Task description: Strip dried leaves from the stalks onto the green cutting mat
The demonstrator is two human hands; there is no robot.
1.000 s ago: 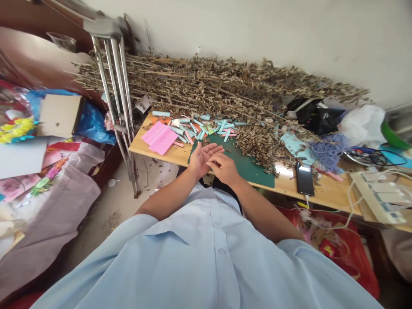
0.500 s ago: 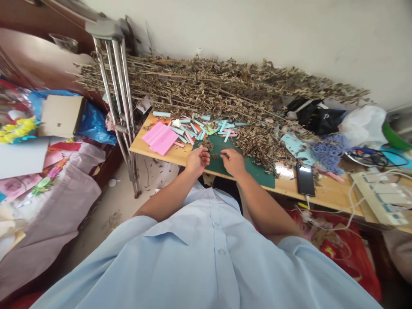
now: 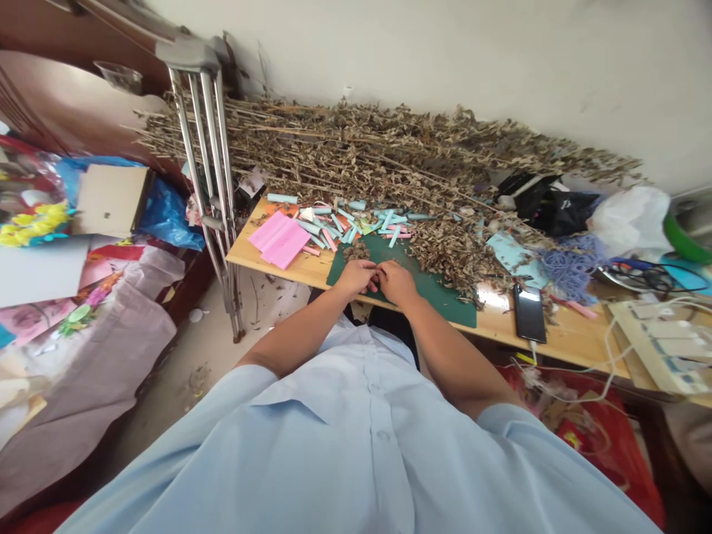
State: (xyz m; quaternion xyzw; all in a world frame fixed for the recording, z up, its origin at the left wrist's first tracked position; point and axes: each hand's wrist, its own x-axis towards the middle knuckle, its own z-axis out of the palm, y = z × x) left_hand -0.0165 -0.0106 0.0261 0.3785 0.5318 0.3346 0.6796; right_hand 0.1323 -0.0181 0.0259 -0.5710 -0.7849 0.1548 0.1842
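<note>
My left hand [image 3: 357, 278] and my right hand [image 3: 397, 282] meet at the front of a green mat [image 3: 445, 302], fingertips together. Both are closed, with fingers curled inward; whatever they pinch is hidden or too small to make out. Just beyond the left hand lies a small clump of crumbled dry leaves [image 3: 354, 253]. To the right of my right hand, a larger heap of dried leaves [image 3: 452, 252] covers part of the mat. Small blue and pink paper rolls [image 3: 335, 222] are scattered behind the hands, and pink paper sheets [image 3: 279, 240] lie to their left.
Long dried plant stalks [image 3: 356, 148] line the wall behind. Metal crutches [image 3: 207, 148] lean at the table's left end. On the right are a phone [image 3: 529, 313] with a cable, blue cord [image 3: 572, 262], a white plastic bag [image 3: 630, 217] and a power strip [image 3: 661, 343].
My hands, apart over the mat before, have come together near its front edge. The left hand has turned over and moved down and right, uncovering more of the leaf clump.
</note>
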